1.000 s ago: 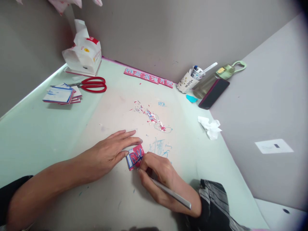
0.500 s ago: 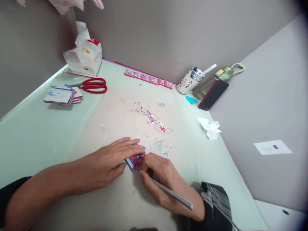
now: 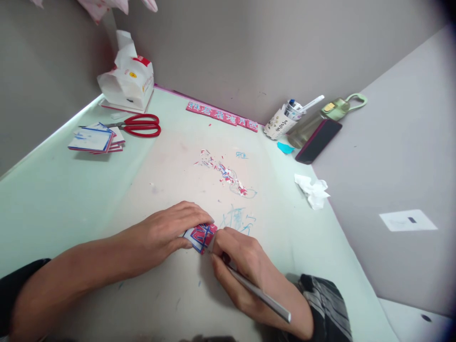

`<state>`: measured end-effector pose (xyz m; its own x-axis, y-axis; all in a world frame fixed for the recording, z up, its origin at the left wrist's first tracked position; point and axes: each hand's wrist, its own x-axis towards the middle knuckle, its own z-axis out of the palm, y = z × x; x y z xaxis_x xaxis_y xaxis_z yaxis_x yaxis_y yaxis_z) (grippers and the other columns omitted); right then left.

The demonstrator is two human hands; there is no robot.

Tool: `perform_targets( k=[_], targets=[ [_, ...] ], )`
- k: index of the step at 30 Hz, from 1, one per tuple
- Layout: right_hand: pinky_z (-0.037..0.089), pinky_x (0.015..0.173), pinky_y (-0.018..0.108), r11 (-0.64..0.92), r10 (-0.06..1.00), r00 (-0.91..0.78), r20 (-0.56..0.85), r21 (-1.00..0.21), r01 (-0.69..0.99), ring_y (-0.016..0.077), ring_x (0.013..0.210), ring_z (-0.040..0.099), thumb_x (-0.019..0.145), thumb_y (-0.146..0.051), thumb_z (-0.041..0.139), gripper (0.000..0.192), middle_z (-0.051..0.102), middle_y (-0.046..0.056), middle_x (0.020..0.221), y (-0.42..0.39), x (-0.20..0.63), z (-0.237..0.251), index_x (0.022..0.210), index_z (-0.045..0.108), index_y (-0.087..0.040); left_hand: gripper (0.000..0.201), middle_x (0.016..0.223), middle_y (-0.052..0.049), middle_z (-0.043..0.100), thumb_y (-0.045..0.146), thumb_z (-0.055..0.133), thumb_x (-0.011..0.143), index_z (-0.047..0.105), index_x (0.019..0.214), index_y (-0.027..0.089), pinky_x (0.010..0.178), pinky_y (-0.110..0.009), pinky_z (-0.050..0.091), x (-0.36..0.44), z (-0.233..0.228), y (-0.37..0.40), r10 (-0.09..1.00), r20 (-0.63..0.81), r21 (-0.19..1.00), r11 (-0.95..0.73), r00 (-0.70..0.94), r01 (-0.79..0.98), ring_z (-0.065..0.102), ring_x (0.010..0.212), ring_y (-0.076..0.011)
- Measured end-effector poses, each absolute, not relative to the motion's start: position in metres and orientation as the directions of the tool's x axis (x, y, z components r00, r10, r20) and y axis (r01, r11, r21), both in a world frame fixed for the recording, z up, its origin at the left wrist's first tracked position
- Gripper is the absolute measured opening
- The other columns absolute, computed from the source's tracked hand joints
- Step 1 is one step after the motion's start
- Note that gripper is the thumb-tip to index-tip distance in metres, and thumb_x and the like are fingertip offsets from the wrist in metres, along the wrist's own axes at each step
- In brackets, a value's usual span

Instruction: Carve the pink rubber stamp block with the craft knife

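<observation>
- Head view showed a small red, white and blue paper card lying on the table between both sets of fingertips, pinned by the curled fingers of the left hand.
- Right hand was closed around a slim silver craft knife, its tip hidden at the card's edge; cutting looked under way, and the next stroke would call for a steady hold.
- Beyond the fingers lay coloured paper shavings.
- Well beyond them, a white printed paper cup held pens.
</observation>
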<state>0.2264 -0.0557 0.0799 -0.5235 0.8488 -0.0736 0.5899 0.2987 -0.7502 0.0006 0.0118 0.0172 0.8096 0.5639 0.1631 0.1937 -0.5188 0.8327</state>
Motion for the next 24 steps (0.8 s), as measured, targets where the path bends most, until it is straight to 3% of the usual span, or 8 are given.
perform_targets(
  k=[16, 24],
  targets=[
    [0.03, 0.056, 0.024, 0.054, 0.925, -0.357, -0.13, -0.884, 0.464, 0.0095, 0.059, 0.036, 0.093, -0.016, 0.053, 0.019, 0.043, -0.007, 0.067, -0.057, 0.23, 0.068, 0.077, 0.044, -0.022, 0.039, 0.133, -0.005, 0.066, 0.018, 0.059, 0.1, 0.055, 0.138, 0.029, 0.11, -0.038, 0.046, 0.001, 0.018, 0.01, 0.594, 0.139, 0.823, -0.514, 0.792, 0.241, 0.055, 0.129, -0.0232],
    [0.028, 0.052, 0.024, -0.027, 0.968, -0.213, -0.131, -0.902, 0.431, 0.0099, 0.057, 0.034, 0.092, -0.024, 0.057, 0.021, 0.042, -0.007, 0.064, -0.067, 0.227, 0.057, 0.075, 0.045, -0.022, 0.044, 0.131, -0.005, 0.067, 0.017, 0.064, 0.094, 0.054, 0.136, 0.027, 0.106, -0.04, 0.047, 0.005, 0.012, 0.005, 0.626, 0.2, 0.749, -0.594, 0.754, 0.294, 0.055, 0.126, -0.0261]
  ],
)
